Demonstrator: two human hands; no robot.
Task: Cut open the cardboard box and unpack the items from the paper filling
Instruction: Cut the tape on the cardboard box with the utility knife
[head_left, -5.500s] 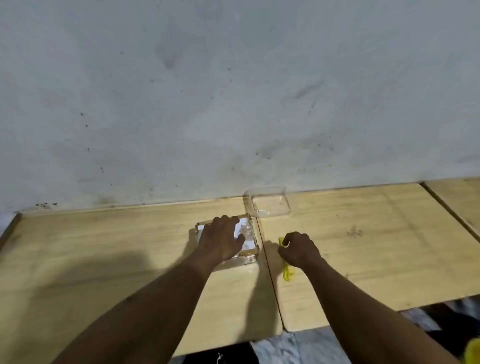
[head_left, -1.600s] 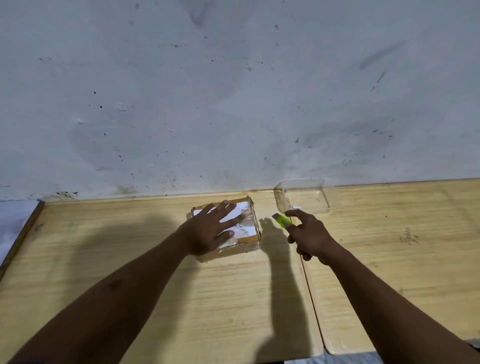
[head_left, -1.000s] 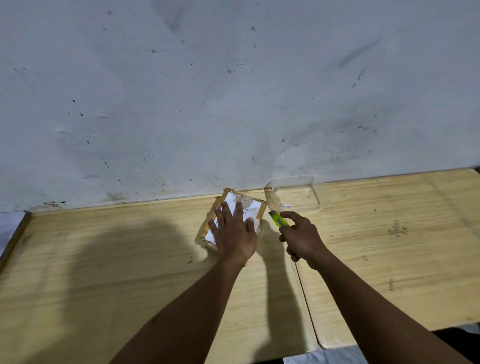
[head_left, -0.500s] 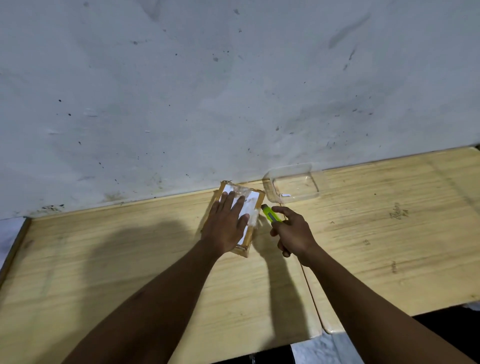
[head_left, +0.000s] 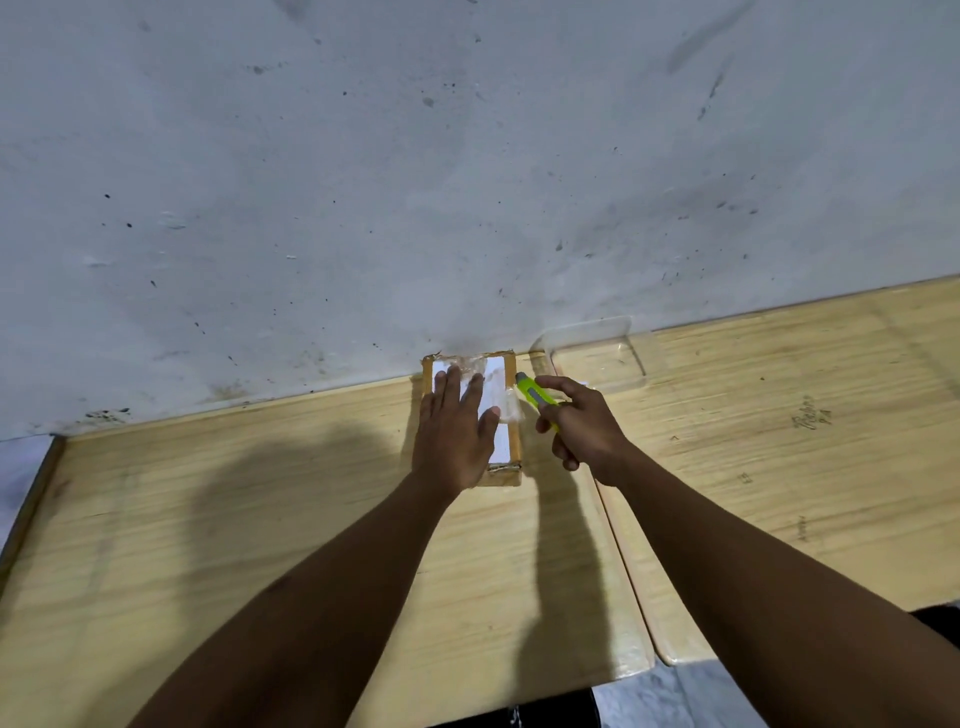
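Container (head_left: 592, 353), seemingly clear plastic, stands just beside box (head_left: 501, 384).

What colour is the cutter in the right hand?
Bright yellow-green, clearest in the head view: the cutter sits in the right hand beside the cardboard box.

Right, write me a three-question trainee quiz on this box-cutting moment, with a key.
1. True or false: the left hand lies flat on top of the cardboard box.
2. Which hand holds the yellow-green cutter? A) left B) right C) neither
3. Fill in: the clear plastic tray stands against the ____, to the right of the box.

Key:
1. True. The palm presses down on the taped white label.
2. B. The right hand grips the cutter, its tip close to the box's right edge.
3. wall.
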